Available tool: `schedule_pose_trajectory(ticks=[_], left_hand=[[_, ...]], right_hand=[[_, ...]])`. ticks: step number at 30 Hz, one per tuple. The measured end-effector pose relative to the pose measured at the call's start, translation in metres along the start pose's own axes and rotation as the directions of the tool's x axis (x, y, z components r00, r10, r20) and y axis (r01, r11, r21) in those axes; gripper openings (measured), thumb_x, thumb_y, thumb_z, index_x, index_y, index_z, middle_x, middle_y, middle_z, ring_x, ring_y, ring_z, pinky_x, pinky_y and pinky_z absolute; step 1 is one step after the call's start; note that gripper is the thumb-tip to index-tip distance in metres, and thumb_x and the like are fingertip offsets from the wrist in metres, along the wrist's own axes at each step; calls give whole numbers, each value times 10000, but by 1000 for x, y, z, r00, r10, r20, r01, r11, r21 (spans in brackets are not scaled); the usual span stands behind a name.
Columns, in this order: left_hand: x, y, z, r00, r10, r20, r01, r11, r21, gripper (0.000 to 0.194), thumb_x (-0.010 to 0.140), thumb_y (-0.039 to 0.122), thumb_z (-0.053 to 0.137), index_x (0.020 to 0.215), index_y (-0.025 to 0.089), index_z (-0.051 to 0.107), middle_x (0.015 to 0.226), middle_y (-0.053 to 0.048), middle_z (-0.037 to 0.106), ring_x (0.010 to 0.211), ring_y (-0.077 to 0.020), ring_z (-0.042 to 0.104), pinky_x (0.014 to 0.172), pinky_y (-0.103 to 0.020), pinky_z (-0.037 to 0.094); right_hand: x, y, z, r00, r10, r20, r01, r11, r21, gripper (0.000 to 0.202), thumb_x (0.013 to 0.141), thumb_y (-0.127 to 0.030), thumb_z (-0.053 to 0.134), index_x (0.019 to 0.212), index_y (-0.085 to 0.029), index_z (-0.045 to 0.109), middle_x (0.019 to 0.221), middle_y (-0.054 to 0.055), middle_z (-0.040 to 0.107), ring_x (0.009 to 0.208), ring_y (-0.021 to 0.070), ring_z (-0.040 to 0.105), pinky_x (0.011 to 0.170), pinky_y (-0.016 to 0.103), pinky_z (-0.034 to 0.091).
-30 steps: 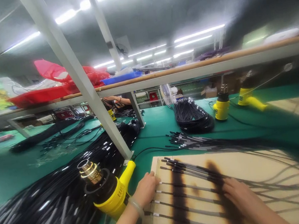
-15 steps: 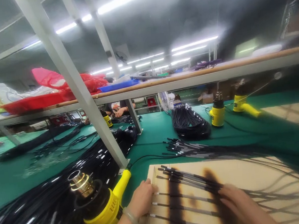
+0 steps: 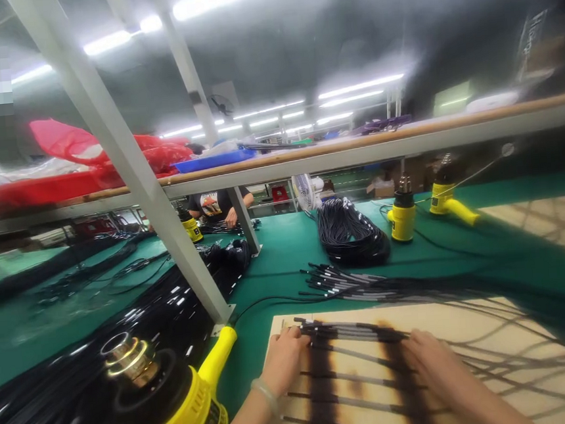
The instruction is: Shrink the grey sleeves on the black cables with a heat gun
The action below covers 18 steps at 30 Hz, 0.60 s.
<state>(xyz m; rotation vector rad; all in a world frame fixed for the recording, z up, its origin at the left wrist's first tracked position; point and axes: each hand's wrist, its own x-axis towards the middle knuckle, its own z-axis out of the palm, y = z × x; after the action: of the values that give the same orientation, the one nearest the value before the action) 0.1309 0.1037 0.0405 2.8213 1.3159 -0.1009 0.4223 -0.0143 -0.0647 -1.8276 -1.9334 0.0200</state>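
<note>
Several black cables [image 3: 363, 397] lie side by side across a pale wooden board [image 3: 356, 318] with two dark scorched bands. At the board's upper left, my left hand [image 3: 288, 355] has its fingers closed at the ends of a small bunch of cables [image 3: 345, 330]. My right hand [image 3: 429, 356] is closed on the same bunch farther right, over the right scorched band. A yellow heat gun [image 3: 180, 399] stands nozzle up to the left of my left forearm.
Behind the board lies a fan of cable ends [image 3: 338, 281] and a coiled black bundle [image 3: 351, 232]. Two more yellow heat guns [image 3: 403, 218] stand farther back. Long black cables [image 3: 125, 338] cover the left side, beside a metal post [image 3: 188, 266]. A person [image 3: 217, 208] sits across.
My left hand has moved up and right from the board's left edge to the cable ends. My right hand has shifted slightly up and left. The bunch sits closer together; the view has shifted a little.
</note>
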Motion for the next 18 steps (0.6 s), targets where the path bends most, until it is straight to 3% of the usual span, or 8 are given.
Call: schedule_pose_trajectory(ticks=[3, 8, 18], left_hand=[[0, -1, 3, 1000, 3, -12, -3, 1000, 12, 277, 845, 147, 329, 872, 258, 581, 944, -34, 541, 941, -188, 476, 730, -321, 321], [0, 1, 6, 1000, 8, -7, -8, 1000, 27, 275, 857, 169, 328, 829, 250, 589, 884, -30, 538, 865, -181, 477, 723, -325, 315], [-13, 2, -3, 999, -20, 26, 20, 1000, -16, 322, 858, 182, 312, 926, 285, 610, 872, -37, 515, 843, -174, 470, 732, -291, 355]], right_hand=[[4, -12, -7, 997, -63, 40, 57, 990, 127, 241, 823, -137, 366, 954, -231, 545, 910, 57, 564, 848, 205, 523, 711, 333, 409], [6, -33, -12, 990, -61, 123, 39, 984, 176, 157, 788, -139, 410, 777, -215, 547, 841, 45, 568, 798, 203, 536, 695, 324, 420], [-10, -14, -7, 999, 1, 53, -22, 921, 389, 149, 839, -223, 348, 833, -233, 496, 828, 32, 564, 753, 164, 560, 672, 263, 446]])
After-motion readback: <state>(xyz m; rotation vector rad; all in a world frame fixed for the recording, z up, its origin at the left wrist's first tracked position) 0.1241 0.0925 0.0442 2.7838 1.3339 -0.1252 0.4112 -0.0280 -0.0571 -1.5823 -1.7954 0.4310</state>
